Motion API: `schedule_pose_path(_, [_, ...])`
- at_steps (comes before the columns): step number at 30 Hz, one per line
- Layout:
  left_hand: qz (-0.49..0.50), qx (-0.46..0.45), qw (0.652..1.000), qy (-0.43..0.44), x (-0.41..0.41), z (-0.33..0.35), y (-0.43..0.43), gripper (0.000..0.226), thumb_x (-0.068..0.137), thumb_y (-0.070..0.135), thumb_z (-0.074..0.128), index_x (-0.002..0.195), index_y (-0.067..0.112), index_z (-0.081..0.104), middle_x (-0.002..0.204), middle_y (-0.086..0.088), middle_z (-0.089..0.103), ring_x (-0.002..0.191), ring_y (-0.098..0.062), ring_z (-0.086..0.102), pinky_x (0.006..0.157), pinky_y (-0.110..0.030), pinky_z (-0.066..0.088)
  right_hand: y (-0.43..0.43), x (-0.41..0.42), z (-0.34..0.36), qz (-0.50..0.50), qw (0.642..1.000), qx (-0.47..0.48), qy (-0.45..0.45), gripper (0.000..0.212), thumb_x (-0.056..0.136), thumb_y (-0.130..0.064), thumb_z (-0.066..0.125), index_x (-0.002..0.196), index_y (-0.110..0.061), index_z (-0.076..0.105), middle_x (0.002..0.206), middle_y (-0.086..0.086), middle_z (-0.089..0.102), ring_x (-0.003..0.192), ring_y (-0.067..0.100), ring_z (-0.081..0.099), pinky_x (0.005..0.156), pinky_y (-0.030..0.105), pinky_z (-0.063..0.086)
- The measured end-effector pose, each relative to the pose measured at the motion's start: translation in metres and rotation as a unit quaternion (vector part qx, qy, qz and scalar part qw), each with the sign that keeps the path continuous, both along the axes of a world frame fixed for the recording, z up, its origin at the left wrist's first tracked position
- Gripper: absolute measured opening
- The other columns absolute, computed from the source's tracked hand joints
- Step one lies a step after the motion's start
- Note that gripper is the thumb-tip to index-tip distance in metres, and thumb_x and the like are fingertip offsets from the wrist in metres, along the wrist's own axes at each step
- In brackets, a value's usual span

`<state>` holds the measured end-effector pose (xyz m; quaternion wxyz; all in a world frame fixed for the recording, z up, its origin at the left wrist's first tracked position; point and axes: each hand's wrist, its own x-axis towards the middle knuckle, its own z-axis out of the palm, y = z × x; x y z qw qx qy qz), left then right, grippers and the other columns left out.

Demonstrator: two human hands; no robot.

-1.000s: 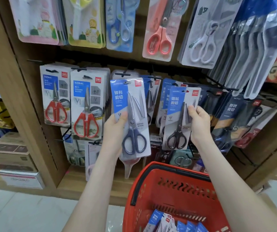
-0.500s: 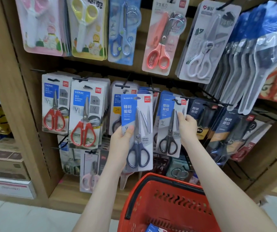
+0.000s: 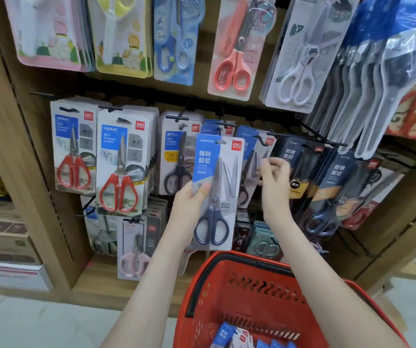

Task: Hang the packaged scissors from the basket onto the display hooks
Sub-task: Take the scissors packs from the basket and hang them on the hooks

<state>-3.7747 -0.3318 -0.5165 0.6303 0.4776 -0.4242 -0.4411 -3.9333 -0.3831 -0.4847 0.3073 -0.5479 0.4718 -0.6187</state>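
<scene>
Upright — scissors pack point(image 3: 227, 156) in left hand point(image 3: 189, 204)

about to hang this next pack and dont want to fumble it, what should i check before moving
1. Grip on the pack: left hand holds the blue-handled scissors pack, thumb on its front. Ok.
2. Pack upright, label facing out. Ok.
3. Hang hole at the pack's top free: too blurred to see. Cannot tell.
4. Right hand clear of the hooks: its curled fingers are at the edge of the hung black-handled pack. Not ok.
5. Whether the right hand has let go of that hung pack. Cannot tell.
6. More stock ready: blue packs lie in the red basket. Ok.
</scene>
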Motion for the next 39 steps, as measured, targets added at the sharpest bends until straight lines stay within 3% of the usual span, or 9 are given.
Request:
schedule_pose_path(4, [-0.042, -0.006, 0.999, -0.001, -0.009, 0.001, 0.008, 0.023, 0.099, 0.021, 0.054, 0.117, 0.014, 0.066, 0.113, -0.004, 0.072, 0.108, -0.023, 0.066, 0.098, -0.048, 0.050, 0.033, 0.012, -0.002, 0.186, 0.981, 0.061, -0.004, 0.019, 0.099, -0.022, 0.053, 0.114, -0.015, 0.063, 0.114, 0.004, 0.070, 0.106, 0.021, 0.066, 0.089, 0.039, 0.054])
schedule_pose_path(7, [-0.067, -0.007, 0.997, -0.025, -0.011, 0.003, 0.018, 0.018, 0.099, 0.022, 0.055, 0.113, 0.020, 0.067, 0.112, -0.002, 0.072, 0.107, -0.021, 0.066, 0.098, -0.046, 0.050, 0.045, 0.016, 0.004, 0.164, 0.983, 0.079, -0.034, 0.022, 0.097, -0.009, 0.055, 0.116, -0.006, 0.063, 0.111, 0.011, 0.071, 0.102, 0.026, 0.068, 0.086, 0.044, 0.055])
schedule_pose_path(9, [-0.051, -0.014, 0.992, -0.118, -0.006, 0.006, 0.023, 0.017, 0.098, 0.027, 0.054, 0.112, 0.023, 0.062, 0.110, 0.004, 0.070, 0.106, -0.017, 0.064, 0.093, -0.034, 0.051, 0.047, 0.017, 0.007, 0.140, 0.986, 0.080, -0.048, 0.018, 0.097, -0.008, 0.053, 0.110, -0.009, 0.065, 0.107, 0.010, 0.072, 0.098, 0.025, 0.069, 0.083, 0.043, 0.056])
schedule_pose_path(12, [0.034, -0.012, 0.959, -0.282, 0.018, 0.010, 0.033, 0.028, 0.098, 0.024, 0.053, 0.126, 0.020, 0.052, 0.114, 0.005, 0.060, 0.104, -0.014, 0.059, 0.082, -0.024, 0.047, 0.045, 0.016, 0.010, 0.107, 0.987, 0.088, -0.078, 0.018, 0.099, -0.010, 0.050, 0.110, -0.015, 0.065, 0.110, 0.008, 0.071, 0.102, 0.025, 0.068, 0.086, 0.044, 0.055])
schedule_pose_path(18, [0.234, -0.052, 0.866, -0.439, 0.101, 0.001, 0.046, 0.042, 0.093, 0.013, 0.058, 0.134, 0.014, 0.049, 0.137, -0.013, 0.042, 0.127, -0.027, 0.039, 0.103, -0.033, 0.033, 0.040, 0.026, 0.011, 0.093, 0.989, 0.100, -0.061, 0.018, 0.099, -0.015, 0.051, 0.108, -0.019, 0.066, 0.109, 0.005, 0.072, 0.101, 0.025, 0.069, 0.090, 0.049, 0.054])
schedule_pose_path(23, [0.196, -0.040, 0.896, -0.396, 0.124, 0.010, 0.044, 0.033, 0.094, 0.018, 0.057, 0.128, 0.020, 0.055, 0.134, -0.008, 0.045, 0.127, -0.025, 0.038, 0.106, -0.035, 0.033, 0.036, 0.060, 0.012, 0.111, 0.985, 0.121, -0.047, 0.020, 0.098, -0.015, 0.053, 0.113, -0.007, 0.064, 0.106, 0.010, 0.072, 0.098, 0.028, 0.069, 0.089, 0.052, 0.054])
schedule_pose_path(27, [0.023, -0.015, 0.963, -0.269, 0.109, 0.019, 0.045, 0.019, 0.098, 0.028, 0.053, 0.116, 0.023, 0.058, 0.109, 0.009, 0.062, 0.106, -0.008, 0.058, 0.095, -0.028, 0.046, 0.034, 0.078, 0.011, 0.147, 0.978, 0.133, -0.058, 0.023, 0.098, -0.019, 0.055, 0.115, -0.007, 0.064, 0.106, 0.010, 0.073, 0.098, 0.028, 0.070, 0.088, 0.052, 0.054])
schedule_pose_path(31, [-0.095, 0.034, 0.988, -0.118, 0.094, 0.018, 0.049, 0.019, 0.101, 0.021, 0.049, 0.116, 0.013, 0.057, 0.107, -0.007, 0.069, 0.094, -0.018, 0.069, 0.083, -0.032, 0.057, 0.037, 0.087, 0.009, 0.169, 0.975, 0.131, -0.063, 0.024, 0.098, -0.017, 0.054, 0.116, -0.004, 0.063, 0.104, 0.012, 0.073, 0.096, 0.027, 0.070, 0.081, 0.045, 0.057])
schedule_pose_path(39, [-0.089, 0.028, 0.978, -0.188, 0.098, 0.010, 0.048, 0.015, 0.100, 0.016, 0.049, 0.105, 0.015, 0.064, 0.099, -0.002, 0.073, 0.083, -0.011, 0.068, 0.066, -0.021, 0.057, 0.042, 0.096, 0.002, 0.203, 0.966, 0.144, -0.066, 0.021, 0.099, -0.021, 0.052, 0.111, -0.009, 0.064, 0.102, 0.008, 0.074, 0.094, 0.024, 0.071, 0.075, 0.037, 0.057])
